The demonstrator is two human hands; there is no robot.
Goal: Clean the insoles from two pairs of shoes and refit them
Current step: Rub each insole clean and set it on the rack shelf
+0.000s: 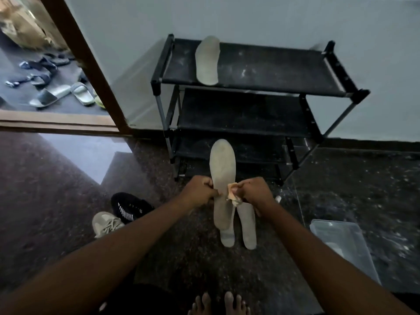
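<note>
At 8 o'clock from the hands sit a beige sneaker point(106, 223) and a black shoe point(129, 206). The left hand point(200, 192) pinches the left edge of the held insole point(221, 164), and the right hand point(254, 193) grips a cloth point(233, 195) against it. The floor insoles point(248, 223) lie at 6 o'clock, and the shelf insole point(207, 60) lies on the rack point(272, 69) at 12.

No text, brand, number or sign could be read anywhere in the view. The black shoe point(129, 206) on the floor carried a row of short white stripes and a small pale mark on its side, but that mark was too small and blurred to make out as letters. The upright insole point(222, 169) and the shelf insole point(207, 62) showed plain, worn faces with no legible print. The crumpled cloth point(233, 194) showed no lettering. The brown cardboard point(20, 23) beyond the doorway was too blurred to tell any print.
</note>
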